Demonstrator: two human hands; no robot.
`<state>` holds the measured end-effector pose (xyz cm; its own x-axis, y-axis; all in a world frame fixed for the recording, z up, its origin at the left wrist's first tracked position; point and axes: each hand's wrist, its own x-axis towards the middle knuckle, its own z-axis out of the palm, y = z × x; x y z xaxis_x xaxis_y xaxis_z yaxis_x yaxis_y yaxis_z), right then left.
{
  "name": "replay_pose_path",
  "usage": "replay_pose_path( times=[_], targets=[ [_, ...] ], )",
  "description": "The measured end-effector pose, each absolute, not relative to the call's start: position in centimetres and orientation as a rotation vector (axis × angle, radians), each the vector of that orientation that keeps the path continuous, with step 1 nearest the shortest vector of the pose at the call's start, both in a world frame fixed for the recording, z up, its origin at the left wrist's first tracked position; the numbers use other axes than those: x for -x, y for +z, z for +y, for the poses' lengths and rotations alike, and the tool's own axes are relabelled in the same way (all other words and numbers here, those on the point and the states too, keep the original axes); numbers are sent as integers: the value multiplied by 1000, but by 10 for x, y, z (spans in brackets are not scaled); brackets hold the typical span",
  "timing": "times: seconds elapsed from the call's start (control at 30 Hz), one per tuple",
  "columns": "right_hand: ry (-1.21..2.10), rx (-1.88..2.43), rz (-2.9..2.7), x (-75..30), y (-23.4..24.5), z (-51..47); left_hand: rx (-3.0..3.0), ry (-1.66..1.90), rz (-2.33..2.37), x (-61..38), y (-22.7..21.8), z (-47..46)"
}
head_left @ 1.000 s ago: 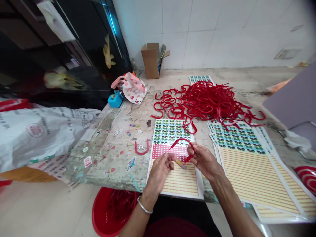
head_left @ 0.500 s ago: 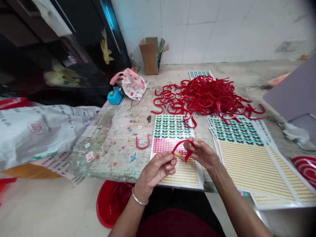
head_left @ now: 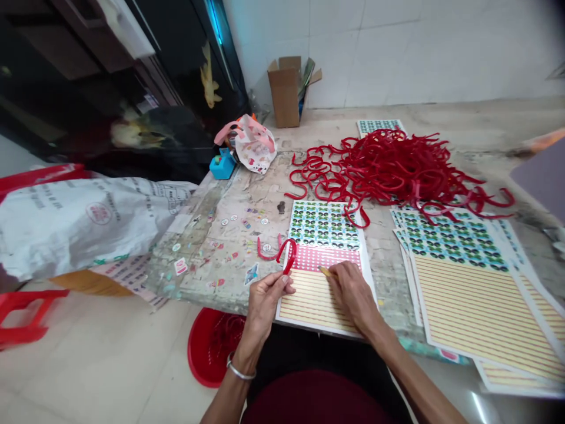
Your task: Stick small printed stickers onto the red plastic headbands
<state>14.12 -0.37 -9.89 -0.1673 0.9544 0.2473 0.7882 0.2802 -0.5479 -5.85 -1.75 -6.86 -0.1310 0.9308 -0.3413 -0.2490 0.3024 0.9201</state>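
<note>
My left hand [head_left: 271,294] is closed, pinching one end of a curved red headband [head_left: 292,252] between thumb and fingers. The band arches up over the left edge of a sticker sheet [head_left: 324,294]. My right hand [head_left: 352,291] is closed around a slim yellow tool with a grey tip [head_left: 325,271]; its exact kind is too small to tell. That tip is at the sheet, near the border between the pink heart rows and the yellow striped rows. Another U-shaped red band [head_left: 266,257] lies on the table just left of the sheet.
A large tangled pile of red bands [head_left: 401,168] covers the back of the table. More sticker sheets [head_left: 479,312] overlap at the right. A cardboard box [head_left: 285,97], a patterned bag [head_left: 256,147] and a blue container [head_left: 222,165] stand behind. A red basket [head_left: 199,353] is below the edge.
My hands have moved apart. The left has carried the red band leftward, while the right has let go of it and lowered the yellow tool to the sheet. The view has shifted slightly.
</note>
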Motion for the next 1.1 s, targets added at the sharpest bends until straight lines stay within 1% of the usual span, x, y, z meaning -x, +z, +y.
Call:
replay_pose_path(
  times=[0.1,0.27,0.33,0.53,0.8,1.1],
  targets=[
    [409,1591,-2021,-137,-99,-3,-750,1219,1380,61,-84,-12],
    [639,1520,-1996,-134,-88,10,-774,1273,1432,58,-99,2],
    [662,1452,-2026,-128,-87,19,-764,1284,1422,55,-100,6],
    [523,1271,-2252,-104,-91,43,-811,1285,1395,50,-101,7],
    [228,1263,-2414,-93,-94,52,-843,1285,1410,50,-107,6],
    [291,1187,-2423,-94,-100,58,-900,1241,1451,49,-105,8]
  ],
)
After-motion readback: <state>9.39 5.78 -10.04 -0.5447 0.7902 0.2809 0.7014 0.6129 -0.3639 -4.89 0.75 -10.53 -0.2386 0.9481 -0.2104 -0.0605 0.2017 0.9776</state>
